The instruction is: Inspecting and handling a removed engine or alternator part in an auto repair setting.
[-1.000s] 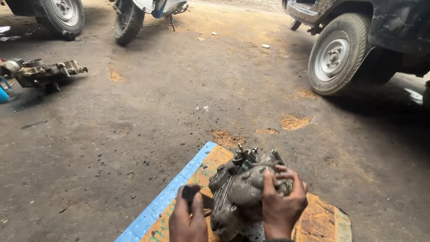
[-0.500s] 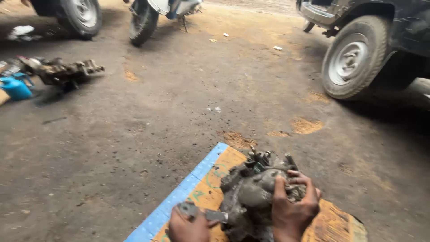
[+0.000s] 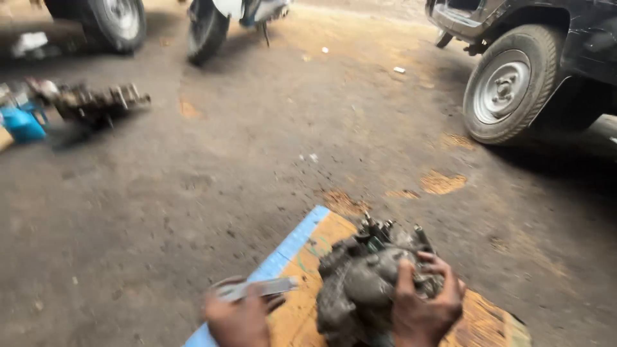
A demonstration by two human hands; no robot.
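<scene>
Engine part point(image 3: 366, 289), grimy, sits on the orange board point(image 3: 482, 315), right hand point(image 3: 421, 308) clamped over its top. Left hand point(image 3: 241, 318), just beside to the left, grips a flat metal tool point(image 3: 257, 288) pointing toward it.

No packages, labels, signs, screens.

Both hands are bare and grimy: left hand point(image 3: 239, 318), right hand point(image 3: 421, 308)

One head-worn view looks down and forward over a dirt floor point(image 3: 193, 212). It sits close above both hands at the bottom edge, while a car wheel point(image 3: 508, 87) and other vehicles lie well off along the top.
</scene>
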